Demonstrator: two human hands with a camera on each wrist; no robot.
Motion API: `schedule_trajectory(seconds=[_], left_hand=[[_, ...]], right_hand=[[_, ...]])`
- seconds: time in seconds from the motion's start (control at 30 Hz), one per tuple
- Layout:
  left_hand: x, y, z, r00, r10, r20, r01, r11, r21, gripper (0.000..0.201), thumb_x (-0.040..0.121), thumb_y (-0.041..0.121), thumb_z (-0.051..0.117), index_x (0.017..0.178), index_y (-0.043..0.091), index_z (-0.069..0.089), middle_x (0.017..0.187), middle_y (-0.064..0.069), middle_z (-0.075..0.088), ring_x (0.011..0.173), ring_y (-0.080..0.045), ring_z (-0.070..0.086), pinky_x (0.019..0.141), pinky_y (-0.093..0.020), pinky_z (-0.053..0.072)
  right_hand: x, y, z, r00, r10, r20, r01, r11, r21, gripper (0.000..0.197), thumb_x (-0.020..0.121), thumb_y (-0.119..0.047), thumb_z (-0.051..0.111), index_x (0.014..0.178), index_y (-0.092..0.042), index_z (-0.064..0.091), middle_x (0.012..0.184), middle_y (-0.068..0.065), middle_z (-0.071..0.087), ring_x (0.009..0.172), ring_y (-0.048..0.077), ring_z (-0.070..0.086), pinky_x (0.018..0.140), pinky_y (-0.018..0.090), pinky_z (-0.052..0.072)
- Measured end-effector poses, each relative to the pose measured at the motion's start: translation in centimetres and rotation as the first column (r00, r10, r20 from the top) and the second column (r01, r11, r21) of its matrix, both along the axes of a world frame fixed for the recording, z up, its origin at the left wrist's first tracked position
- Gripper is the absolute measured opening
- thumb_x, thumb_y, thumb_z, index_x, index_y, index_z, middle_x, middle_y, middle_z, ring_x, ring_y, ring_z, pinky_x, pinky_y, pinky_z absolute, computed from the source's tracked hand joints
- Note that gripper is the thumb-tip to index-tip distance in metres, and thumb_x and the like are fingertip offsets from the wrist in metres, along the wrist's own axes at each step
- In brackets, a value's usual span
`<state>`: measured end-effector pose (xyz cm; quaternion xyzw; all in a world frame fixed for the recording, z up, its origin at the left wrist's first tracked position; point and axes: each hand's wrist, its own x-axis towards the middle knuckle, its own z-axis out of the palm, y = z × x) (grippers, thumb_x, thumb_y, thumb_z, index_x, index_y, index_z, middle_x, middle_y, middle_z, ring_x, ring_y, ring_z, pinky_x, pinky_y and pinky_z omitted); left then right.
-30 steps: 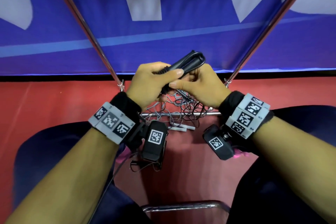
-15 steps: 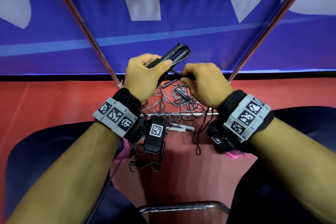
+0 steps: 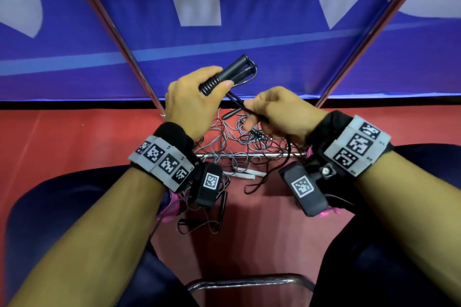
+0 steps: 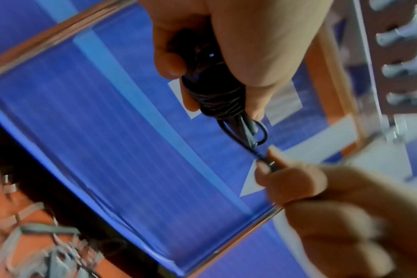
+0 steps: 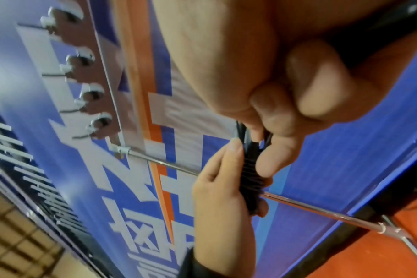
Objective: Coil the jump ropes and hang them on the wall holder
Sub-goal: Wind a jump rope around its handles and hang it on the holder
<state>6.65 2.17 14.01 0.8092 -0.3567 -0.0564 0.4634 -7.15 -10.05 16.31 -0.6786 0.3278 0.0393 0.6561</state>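
Left hand [image 3: 189,107] grips the black handles [image 3: 227,76], right hand [image 3: 282,112] pinches the cord [image 3: 235,98] mid-wrap; tangled ropes [image 3: 229,136] at centre frame not yet coiled.

Evenly lit, head view sharp, edges bowed; both wrist views motion-blurred.

Two hands show mid-frame in the head view, the left hand [image 3: 189,104] and the right hand [image 3: 282,112]. Between them are one black ribbed handle [image 3: 225,76] and its black cord [image 3: 238,102]. Two white handles [image 3: 245,174] lie below centre, and two black handles [image 3: 222,204] lie lower still. The tangle of cords [image 3: 237,137] is too knotted to count. At the upper left of the right wrist view, four pegs [image 5: 93,94] line one wall holder [image 5: 105,71].
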Motion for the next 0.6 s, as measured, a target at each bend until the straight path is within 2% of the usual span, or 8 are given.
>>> schedule_trajectory(seconds=[0.1,0.17,0.27,0.37,0.43,0.5,0.57,0.6], left_hand=[[-0.4,0.3,-0.3,0.962,-0.169,0.215,0.128,0.973,0.193,0.039,0.093,0.061,0.052,0.092,0.025,0.067,0.075,0.004,0.062,0.074,-0.023,0.058,0.071,-0.042,0.051],[-1.3,0.3,-0.3,0.917,-0.256,0.306,0.155,0.935,0.319,0.050,0.092,0.069,0.040,0.091,0.024,0.062,0.076,0.003,0.060,0.075,-0.027,0.058,0.068,-0.041,0.049],[-2.4,0.5,-0.3,0.859,-0.342,0.382,0.192,0.905,0.380,0.044,0.081,0.066,0.049,0.096,0.025,0.058,0.078,0.004,0.058,0.073,-0.029,0.057,0.063,-0.036,0.045],[-2.6,0.4,-0.6,0.843,-0.388,0.373,0.205,0.872,0.445,0.039,0.078,0.056,0.060,0.103,0.025,0.057,0.084,0.003,0.061,0.077,-0.031,0.058,0.064,-0.039,0.048],[-2.6,0.2,-0.7,0.838,-0.405,0.366,0.200,0.852,0.484,0.031,0.085,0.047,0.062,0.104,0.023,0.059,0.083,0.001,0.059,0.079,-0.033,0.059,0.063,-0.039,0.043],[-2.5,0.2,-0.7,0.844,-0.401,0.357,0.188,0.844,0.503,0.025,0.088,0.045,0.062,0.100,0.023,0.059,0.076,0.005,0.053,0.076,-0.033,0.057,0.062,-0.036,0.037],[-2.2,0.4,-0.5,0.877,-0.384,0.289,0.184,0.824,0.535,0.028,0.090,0.054,0.061,0.090,0.026,0.060,0.067,0.008,0.050,0.069,-0.028,0.054,0.061,-0.035,0.039],[-1.9,0.5,-0.6,0.899,-0.372,0.230,0.193,0.809,0.555,0.032,0.090,0.058,0.060,0.084,0.027,0.060,0.062,0.007,0.051,0.066,-0.026,0.053,0.061,-0.035,0.041]], right_hand=[[-0.1,-0.4,0.4,0.999,-0.043,-0.023,0.046,0.983,0.177,0.026,0.105,-0.016,0.045,0.081,-0.009,0.050,0.058,0.003,0.062,0.033,0.008,0.024,0.033,0.012,0.018],[-0.3,-0.8,0.6,0.998,-0.054,-0.041,0.064,0.948,0.310,0.023,0.105,-0.015,0.043,0.086,-0.007,0.052,0.058,0.003,0.056,0.032,0.005,0.024,0.030,0.011,0.016],[-0.9,-1.7,0.8,0.996,-0.049,-0.070,0.078,0.865,0.497,0.023,0.105,-0.016,0.040,0.087,-0.007,0.052,0.058,0.001,0.049,0.029,0.001,0.026,0.024,0.013,0.016],[-1.2,-1.8,0.7,0.997,-0.013,-0.082,0.056,0.833,0.551,0.024,0.105,-0.018,0.041,0.088,-0.006,0.053,0.057,0.000,0.048,0.027,0.001,0.028,0.024,0.012,0.018],[-1.3,-1.6,0.7,0.997,0.030,-0.078,0.014,0.859,0.512,0.022,0.103,-0.021,0.046,0.089,-0.005,0.055,0.057,0.000,0.048,0.028,0.001,0.029,0.024,0.012,0.018],[-1.6,-1.8,1.1,0.993,0.093,-0.076,-0.057,0.922,0.383,0.023,0.092,-0.026,0.062,0.088,-0.003,0.061,0.058,0.003,0.051,0.029,0.003,0.032,0.026,0.012,0.021],[-1.8,-2.4,1.4,0.990,0.124,-0.065,-0.119,0.990,0.079,0.027,0.078,-0.025,0.078,0.084,-0.001,0.068,0.061,0.012,0.056,0.033,0.010,0.040,0.032,0.015,0.030],[-1.9,-2.8,1.4,0.996,0.079,-0.040,-0.083,0.992,-0.094,0.023,0.076,-0.019,0.082,0.082,-0.001,0.069,0.061,0.012,0.060,0.037,0.012,0.046,0.037,0.018,0.037]])
